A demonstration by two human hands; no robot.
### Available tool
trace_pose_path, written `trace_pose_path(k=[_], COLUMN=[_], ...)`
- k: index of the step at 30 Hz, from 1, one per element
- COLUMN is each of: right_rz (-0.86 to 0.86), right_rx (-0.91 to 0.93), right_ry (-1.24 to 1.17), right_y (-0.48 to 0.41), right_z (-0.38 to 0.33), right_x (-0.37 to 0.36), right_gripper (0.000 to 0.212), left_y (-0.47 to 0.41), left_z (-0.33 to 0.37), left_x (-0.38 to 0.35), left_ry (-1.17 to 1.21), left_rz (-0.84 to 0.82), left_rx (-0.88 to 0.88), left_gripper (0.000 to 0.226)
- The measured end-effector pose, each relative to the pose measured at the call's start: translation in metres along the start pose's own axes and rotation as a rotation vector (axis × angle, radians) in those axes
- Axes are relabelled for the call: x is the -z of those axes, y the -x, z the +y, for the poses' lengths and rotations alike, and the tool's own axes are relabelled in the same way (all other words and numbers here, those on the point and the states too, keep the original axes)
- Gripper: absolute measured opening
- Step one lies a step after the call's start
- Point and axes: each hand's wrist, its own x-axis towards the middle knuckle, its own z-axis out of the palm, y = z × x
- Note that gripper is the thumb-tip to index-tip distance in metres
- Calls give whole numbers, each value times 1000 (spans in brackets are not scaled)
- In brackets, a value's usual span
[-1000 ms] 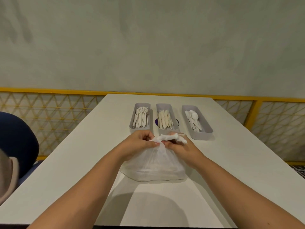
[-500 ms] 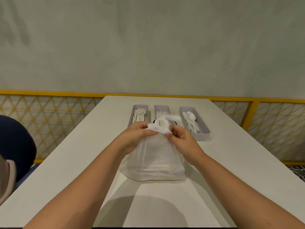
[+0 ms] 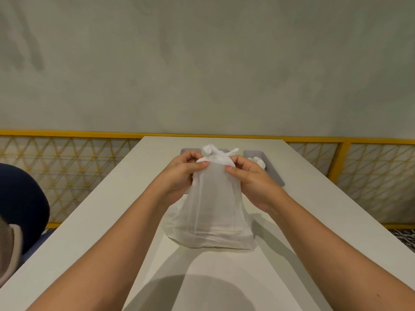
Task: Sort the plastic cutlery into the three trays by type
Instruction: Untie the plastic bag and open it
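A thin white plastic bag (image 3: 213,212) stands on the white table (image 3: 325,209), knotted at its top. My left hand (image 3: 182,176) pinches the bag's neck from the left and my right hand (image 3: 251,180) pinches it from the right, just under the knot. Behind the bag lie three grey trays. The right tray (image 3: 272,173) shows white spoons (image 3: 258,161); only a corner of the left tray (image 3: 187,151) shows, and the middle tray is hidden by the bag and my hands. What the bag holds cannot be made out.
A yellow-framed mesh railing (image 3: 67,176) runs behind and beside the table, below a grey wall. A dark blue chair back (image 3: 20,203) stands at the left edge. The table's near part lies in my shadow.
Both hands have risen and drawn the bag's top upward, so the bag stands taller and narrower. It now covers most of the trays.
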Motion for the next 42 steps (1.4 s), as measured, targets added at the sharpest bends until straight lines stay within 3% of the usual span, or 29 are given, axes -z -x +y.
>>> trace_pose_path(k=[4,7,10,13,17,19,21,23,26,28,30,34,38,42], right_rz=[-44,51,150,208,227,240,254,234,160,133,168,317,325,243], right_rx=[31,88,102,76,56,51,53,57,63,44,14,-104,-171,-244], right_ry=[14,105,103,-29,-183,-179,-65,-9,89,132,38,-286,-506,-375], right_y=[-3,-8,-10,-11,-9,-7,-6,-5,-1,1,1,2,4,11], right_z=[-8,-17,-22,-22,-27,-27,-26,-27,-30,-31,-34,-39,-32,-22], right_x=[-9,-12,-8,-4,-6,-9,-10,-9,-6,-2,5,25,33,33], right_gripper=[11,14,24,18,23,24,25,24,13,21,32,30,31,40], left_y=[2,4,7,13,18,18,19,20,19,18,18,17,21,20], left_z=[6,15,22,27,31,31,31,32,34,34,32,25,16,15], left_x=[-8,-15,-9,0,9,9,9,12,21,28,32,45,49,40], left_ry=[-2,-21,-226,-411,-755,-892,-929,-786,-341,-68,92,352,440,108], left_rz=[-59,-9,91,16,-16,77,191,194,204,253,286,322,267,233], left_rx=[-37,-26,-52,-103,-48,-22,11,59,141,182,208,265,347,334], left_gripper=[20,6,11,13,19,4,11,17,20,19,25,38,40,32])
